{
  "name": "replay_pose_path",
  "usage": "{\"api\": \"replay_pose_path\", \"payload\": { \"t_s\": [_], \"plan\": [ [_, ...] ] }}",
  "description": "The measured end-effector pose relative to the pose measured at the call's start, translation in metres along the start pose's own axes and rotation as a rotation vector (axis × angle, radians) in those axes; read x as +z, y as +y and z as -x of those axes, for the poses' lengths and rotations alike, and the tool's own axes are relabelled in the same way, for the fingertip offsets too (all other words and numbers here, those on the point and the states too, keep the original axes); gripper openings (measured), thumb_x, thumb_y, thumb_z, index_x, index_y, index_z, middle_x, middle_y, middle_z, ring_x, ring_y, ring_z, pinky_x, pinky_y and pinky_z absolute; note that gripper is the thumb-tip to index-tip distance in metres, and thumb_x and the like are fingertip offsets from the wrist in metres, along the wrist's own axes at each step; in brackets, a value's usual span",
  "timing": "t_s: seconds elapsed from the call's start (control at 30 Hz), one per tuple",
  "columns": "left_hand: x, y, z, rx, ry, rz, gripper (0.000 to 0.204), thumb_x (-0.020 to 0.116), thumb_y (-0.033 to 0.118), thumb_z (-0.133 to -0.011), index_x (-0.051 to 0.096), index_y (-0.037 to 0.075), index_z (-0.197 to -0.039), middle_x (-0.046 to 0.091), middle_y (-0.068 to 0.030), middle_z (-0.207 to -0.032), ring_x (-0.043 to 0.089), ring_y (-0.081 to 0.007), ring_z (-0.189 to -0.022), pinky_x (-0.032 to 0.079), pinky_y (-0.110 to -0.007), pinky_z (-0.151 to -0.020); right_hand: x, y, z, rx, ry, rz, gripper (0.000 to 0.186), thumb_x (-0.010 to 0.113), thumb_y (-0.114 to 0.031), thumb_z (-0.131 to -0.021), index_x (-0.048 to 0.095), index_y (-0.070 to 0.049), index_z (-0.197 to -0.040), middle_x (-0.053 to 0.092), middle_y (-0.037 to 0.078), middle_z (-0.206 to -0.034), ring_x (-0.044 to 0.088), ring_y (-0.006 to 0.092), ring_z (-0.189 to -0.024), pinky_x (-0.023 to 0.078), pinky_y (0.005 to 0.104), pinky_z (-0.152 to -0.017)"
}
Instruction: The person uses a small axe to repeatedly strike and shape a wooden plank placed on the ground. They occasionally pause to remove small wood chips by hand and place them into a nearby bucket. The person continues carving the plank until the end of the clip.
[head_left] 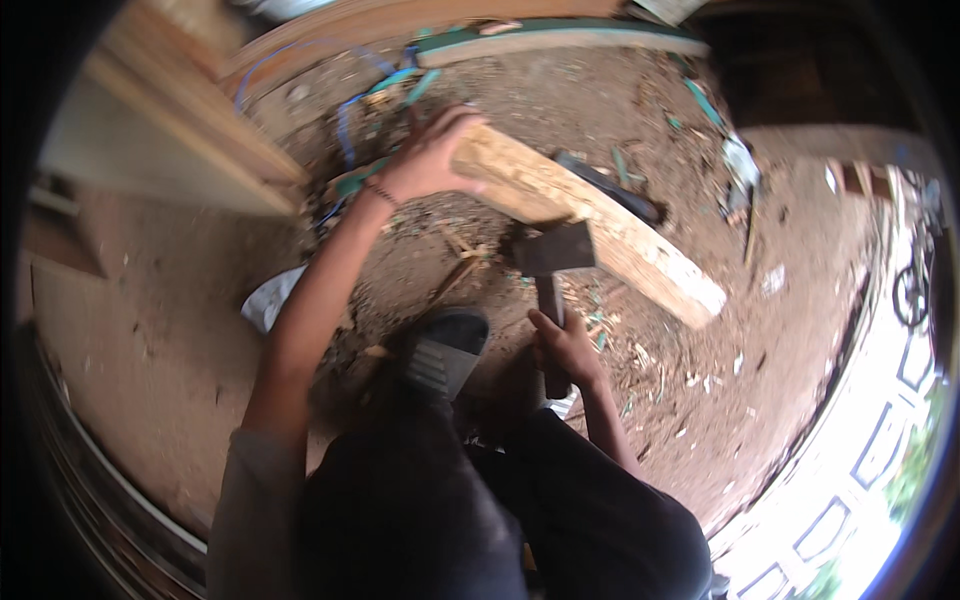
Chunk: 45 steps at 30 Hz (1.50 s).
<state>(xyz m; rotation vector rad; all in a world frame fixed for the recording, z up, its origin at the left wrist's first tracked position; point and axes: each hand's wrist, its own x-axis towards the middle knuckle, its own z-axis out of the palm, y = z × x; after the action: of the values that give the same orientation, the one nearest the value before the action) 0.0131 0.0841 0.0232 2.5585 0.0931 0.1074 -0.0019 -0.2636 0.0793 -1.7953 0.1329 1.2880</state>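
Note:
My left hand (435, 150) grips the upper-left end of a thick, pale, rough wooden beam (650, 255), which slants down to the right. My right hand (565, 350) is closed around the handle of a mallet with a dark, blocky head (555, 250); the head overlaps the beam's near side in view, and I cannot tell whether they touch. A dark elongated object (610, 190) lies behind the beam. My sandalled foot (440, 350) is below the beam.
Wooden furniture or panels (150, 130) stand at the upper left. A green-edged plank (560, 40) lies at the back. Blue strapping (345, 130), wood chips, scraps and a white bag (265, 300) are on the dirt floor. A dark structure (800, 80) is at the upper right.

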Motion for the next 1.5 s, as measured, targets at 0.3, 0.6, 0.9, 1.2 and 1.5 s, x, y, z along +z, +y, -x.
{"api": "replay_pose_path", "payload": {
  "t_s": [0.3, 0.6, 0.9, 1.2, 1.5],
  "plan": [
    [-0.023, 0.036, -0.009, -0.037, -0.142, -0.180, 0.108, 0.097, 0.032, -0.054, 0.038, 0.004, -0.140, 0.047, -0.0200, -0.137, 0.042, -0.0372, -0.130, 0.036, -0.049, -0.112, -0.033, 0.018, 0.020, 0.061, -0.027, 0.216, 0.040, 0.069, -0.029, -0.091, 0.061, 0.007, -0.106, 0.068, 0.014, -0.078, 0.069, 0.0204, -0.071, 0.054, 0.0359, -0.065],
    [-0.017, 0.061, 0.046, -0.133, -0.147, -0.337, 0.091, 0.085, 0.045, -0.073, 0.039, 0.005, -0.141, 0.047, -0.0172, -0.137, 0.041, -0.0367, -0.129, 0.033, -0.053, -0.108, -0.061, 0.013, 0.067, -0.068, -0.134, 0.807, 0.038, 0.067, -0.035, -0.091, 0.068, -0.001, -0.108, 0.070, 0.025, -0.084, 0.072, 0.0378, -0.081, 0.056, 0.0480, -0.075],
    [0.024, 0.077, -0.003, -0.005, 0.132, -0.155, 0.043, 0.061, 0.031, -0.096, 0.054, 0.006, -0.131, 0.054, -0.0140, -0.132, 0.047, -0.0344, -0.125, 0.027, -0.053, -0.110, -0.221, -0.067, -0.032, -0.388, 0.554, 0.424, 0.024, 0.059, -0.008, -0.093, 0.075, -0.007, -0.110, 0.076, 0.015, -0.093, 0.072, 0.0241, -0.069, 0.059, 0.0368, -0.071],
    [0.044, 0.082, -0.024, -0.022, 0.185, -0.120, 0.030, 0.057, 0.018, -0.097, 0.059, 0.000, -0.121, 0.061, -0.0165, -0.121, 0.055, -0.0366, -0.114, 0.041, -0.048, -0.102, -0.335, -0.097, -0.175, -0.563, 1.032, 0.507, 0.022, 0.066, -0.024, -0.087, 0.077, -0.007, -0.094, 0.073, 0.020, -0.087, 0.071, 0.0382, -0.081, 0.057, 0.0447, -0.078],
    [0.044, 0.087, -0.026, -0.072, 0.129, -0.090, 0.027, 0.057, 0.016, -0.097, 0.060, -0.002, -0.117, 0.062, -0.0176, -0.118, 0.056, -0.0369, -0.110, 0.043, -0.048, -0.098, -0.336, -0.099, -0.181, -0.463, 0.914, 0.686, 0.021, 0.075, -0.030, -0.086, 0.079, -0.016, -0.101, 0.075, 0.011, -0.098, 0.073, 0.0253, -0.086, 0.057, 0.0373, -0.078]
  ]
}}
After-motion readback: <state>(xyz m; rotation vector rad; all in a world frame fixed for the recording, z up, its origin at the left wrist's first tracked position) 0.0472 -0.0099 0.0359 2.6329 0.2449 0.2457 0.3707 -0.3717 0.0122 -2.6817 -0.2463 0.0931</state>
